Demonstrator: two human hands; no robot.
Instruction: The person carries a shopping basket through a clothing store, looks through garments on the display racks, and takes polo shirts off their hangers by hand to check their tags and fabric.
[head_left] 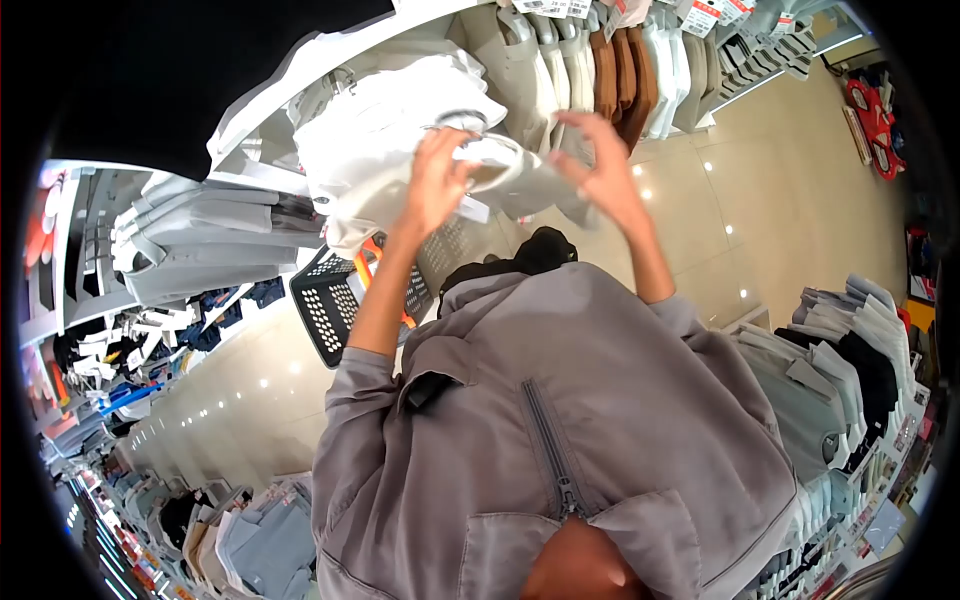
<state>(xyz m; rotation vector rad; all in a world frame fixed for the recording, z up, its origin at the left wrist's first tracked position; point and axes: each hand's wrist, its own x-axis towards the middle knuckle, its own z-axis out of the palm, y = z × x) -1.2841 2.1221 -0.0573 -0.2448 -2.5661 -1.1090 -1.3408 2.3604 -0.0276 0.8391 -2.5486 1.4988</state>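
Note:
A pale garment [490,170] with a round neck opening is spread before me, and a white tag [473,209] hangs below its neck. My left hand [436,185] has its fingers closed on the neck edge of this garment. Close to the garment's right side, my right hand [603,178] is raised with thumb and fingers apart, somewhat blurred. Nothing shows between its fingers. Behind the left hand lies a heap of white clothes [385,110], overexposed in places.
Brown shirts [624,85] and cream shirts [515,80] hang at the top. A black basket [335,305] with an orange handle [368,265] is below the left forearm. Grey clothes [205,235] hang at left; more garments [815,400] hang at right.

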